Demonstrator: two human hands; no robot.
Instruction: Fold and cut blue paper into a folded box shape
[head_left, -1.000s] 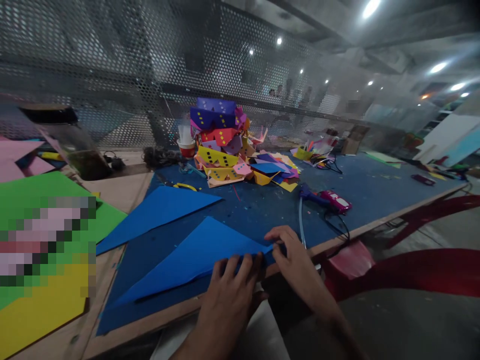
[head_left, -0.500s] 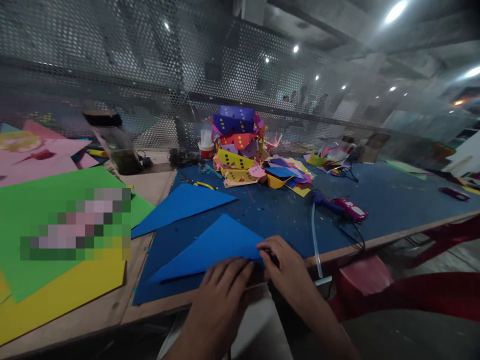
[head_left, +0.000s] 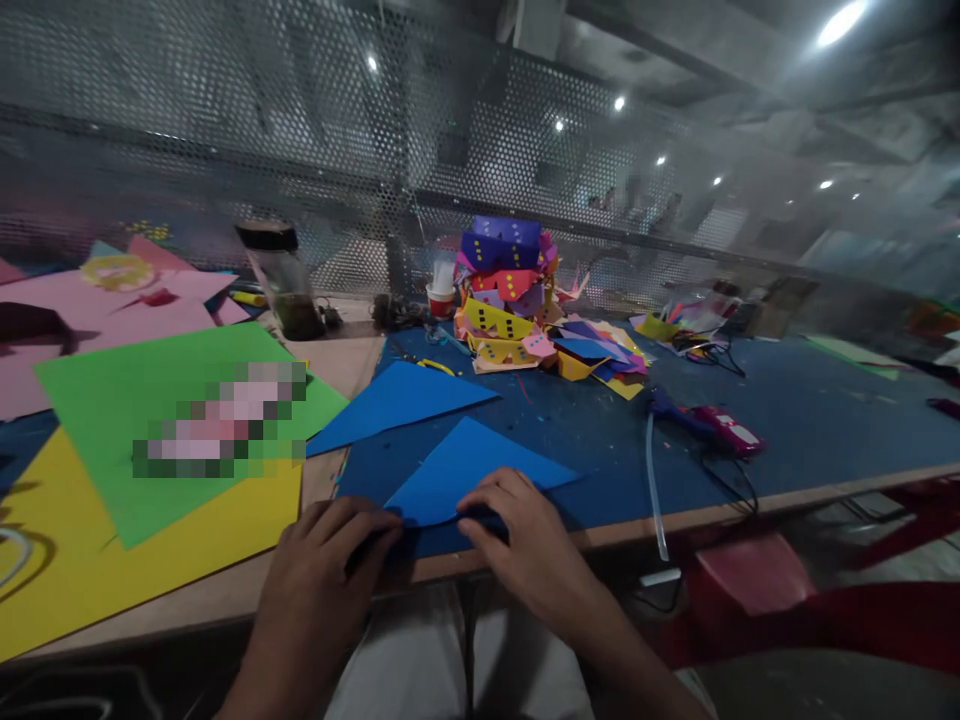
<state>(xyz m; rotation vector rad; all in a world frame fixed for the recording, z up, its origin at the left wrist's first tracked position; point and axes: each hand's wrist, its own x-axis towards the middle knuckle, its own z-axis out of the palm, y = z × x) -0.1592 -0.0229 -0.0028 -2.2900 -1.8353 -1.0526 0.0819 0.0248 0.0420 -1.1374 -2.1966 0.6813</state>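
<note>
A folded blue paper triangle (head_left: 472, 465) lies on the dark blue mat (head_left: 787, 420) near the table's front edge. My left hand (head_left: 319, 570) rests at the paper's near left corner, fingers curled down onto it. My right hand (head_left: 517, 540) presses its fingertips on the paper's near edge, just right of the left hand. A second blue paper triangle (head_left: 397, 400) lies flat just behind the first.
Green (head_left: 112, 400), yellow (head_left: 90, 560) and pink (head_left: 75, 320) sheets lie at the left. A pile of coloured folded paper pieces (head_left: 510, 300) stands at the back centre. A glue gun (head_left: 712, 425) with cable lies at the right. A red plastic chair (head_left: 825, 610) stands below right.
The paper now shows as a smaller triangle. Both hands have shifted left along its near edge, and the camera has turned left.
</note>
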